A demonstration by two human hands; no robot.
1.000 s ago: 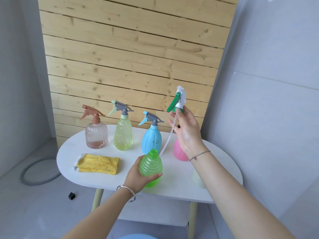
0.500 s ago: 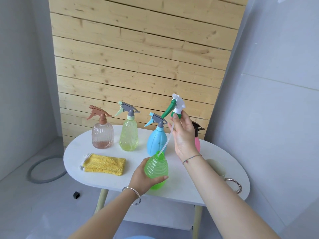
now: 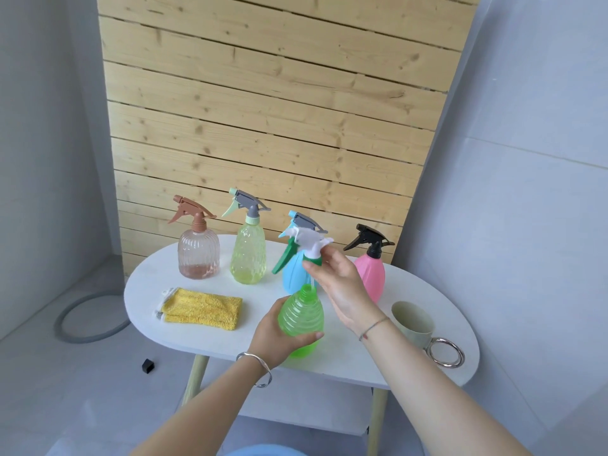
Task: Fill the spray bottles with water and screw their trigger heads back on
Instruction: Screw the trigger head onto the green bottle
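Left hand (image 3: 276, 337) wraps the lower body of the green spray bottle (image 3: 301, 319), thumb across its front, and holds it upright on the white table (image 3: 329, 363). Judged purpose: to stop the bottle turning or tipping while its head goes on.

Right hand (image 3: 342, 287), directly above that grip, pinches the collar of the green-and-white trigger head (image 3: 304, 246) with its fingertips. The head is clear of the neck and not seated. Its dip tube (image 3: 308, 280) runs down towards the open mouth, so the head is lined up for lowering and screwing.

Contents: the green bottle is translucent and its water level cannot be read.

Beyond the grip four bottles stand in a row with their heads on:
- a peach bottle (image 3: 198, 255), with what looks like a shallow tinted layer at its base;
- a yellow-green bottle (image 3: 248, 255);
- a blue bottle (image 3: 291, 274), opaque;
- a pink bottle (image 3: 371, 274), opaque.

To the right of the grip stands a pale mug (image 3: 411, 319), contents not visible. To the left lies a folded yellow cloth (image 3: 204, 309), presumably for spills.
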